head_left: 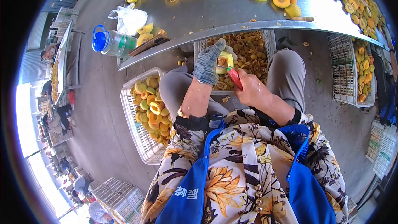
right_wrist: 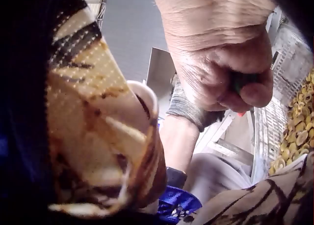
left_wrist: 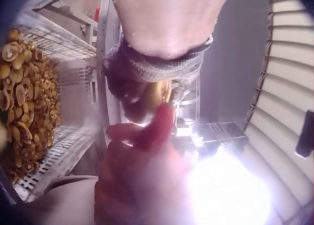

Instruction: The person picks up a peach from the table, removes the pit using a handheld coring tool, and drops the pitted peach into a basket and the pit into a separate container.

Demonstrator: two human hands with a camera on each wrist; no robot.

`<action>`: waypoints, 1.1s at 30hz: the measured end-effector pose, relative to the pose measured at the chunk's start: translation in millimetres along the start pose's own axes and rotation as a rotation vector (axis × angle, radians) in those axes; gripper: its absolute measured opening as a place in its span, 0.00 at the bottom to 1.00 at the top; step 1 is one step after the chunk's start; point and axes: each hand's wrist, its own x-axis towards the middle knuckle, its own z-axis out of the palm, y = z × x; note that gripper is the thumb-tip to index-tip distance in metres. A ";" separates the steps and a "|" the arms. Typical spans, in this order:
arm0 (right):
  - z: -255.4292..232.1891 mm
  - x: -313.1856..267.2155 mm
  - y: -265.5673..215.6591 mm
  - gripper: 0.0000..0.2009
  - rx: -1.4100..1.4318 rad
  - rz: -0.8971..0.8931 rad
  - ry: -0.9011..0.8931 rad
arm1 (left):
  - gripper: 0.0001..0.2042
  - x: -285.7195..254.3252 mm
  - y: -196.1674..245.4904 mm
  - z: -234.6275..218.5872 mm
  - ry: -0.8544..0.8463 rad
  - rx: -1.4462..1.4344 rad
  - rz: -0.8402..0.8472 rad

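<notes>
In the head view the left hand (head_left: 208, 63), in a grey knitted glove, grips a yellow-green fruit piece (head_left: 224, 60) with a brownish centre. The bare right hand (head_left: 252, 90) holds a tool by its red handle (head_left: 234, 78), its green end against the fruit. Both hands are above a crate (head_left: 271, 43) of fruit pieces. The left wrist view shows the glove (left_wrist: 154, 68) round the fruit (left_wrist: 155, 98), with the right hand (left_wrist: 140, 176) close below. In the right wrist view the right hand's (right_wrist: 221, 58) fingers are curled round the handle, and the fruit is hidden.
A metal table (head_left: 199, 12) with halved fruit spans the front. On its left stand a blue-lidded bottle (head_left: 114, 42), a white plastic bag (head_left: 130, 20) and a dark flat object (head_left: 149, 45). Crates of fruit stand at left (head_left: 143, 157) and right (head_left: 344, 74).
</notes>
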 end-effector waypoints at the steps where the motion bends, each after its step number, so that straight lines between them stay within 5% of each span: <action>1: 0.6 1.9 2.8 0.10 0.037 0.009 -0.010 | 0.10 1.2 0.5 -1.9 0.017 0.051 -0.027; 6: -7.2 6.2 2.3 0.10 0.142 0.102 -0.132 | 0.08 -3.6 3.5 3.5 0.063 0.196 0.249; 8: -7.3 7.3 4.8 0.10 -0.032 -0.015 -0.109 | 0.08 1.1 15.3 -6.9 -0.095 0.185 -0.125; 9: -5.1 5.9 2.7 0.10 -0.029 -0.013 -0.112 | 0.08 -0.8 13.5 -6.8 -0.091 0.185 -0.128; 12: -1.9 8.0 -6.7 0.10 0.189 0.097 -0.131 | 0.08 -7.5 6.4 3.2 0.045 0.236 0.216; 15: -0.3 6.3 -7.9 0.12 0.359 0.126 -0.148 | 0.08 -7.2 0.5 1.1 0.091 0.289 0.301; 17: -2.1 10.5 -4.5 0.11 0.152 0.169 -0.191 | 0.14 0.4 4.0 -7.1 0.041 0.307 0.252; 19: 3.1 8.1 -2.7 0.11 0.143 0.128 -0.171 | 0.16 5.5 9.6 -16.7 -0.160 0.035 -0.125; 21: -3.8 9.1 -14.7 0.10 0.134 0.090 -0.149 | 0.15 2.0 7.9 -11.5 -0.120 0.070 -0.108; 23: -16.5 7.4 -26.5 0.11 0.597 0.467 -0.491 | 0.11 -10.6 2.8 -3.4 0.057 0.465 0.390; 25: -12.1 5.8 -24.4 0.12 0.752 0.477 -0.488 | 0.11 -12.4 4.0 0.8 0.067 0.590 0.488; 27: -7.3 7.4 -21.8 0.13 0.907 0.479 -0.483 | 0.10 -4.2 4.8 -1.0 0.004 0.423 0.334; 29: -4.8 10.8 -17.9 0.13 0.785 0.485 -0.389 | 0.12 3.5 2.2 -6.9 -0.019 0.464 0.348; 33: 0.7 11.6 -11.9 0.13 0.630 0.400 -0.363 | 0.13 7.9 2.9 -17.1 -0.043 0.059 0.001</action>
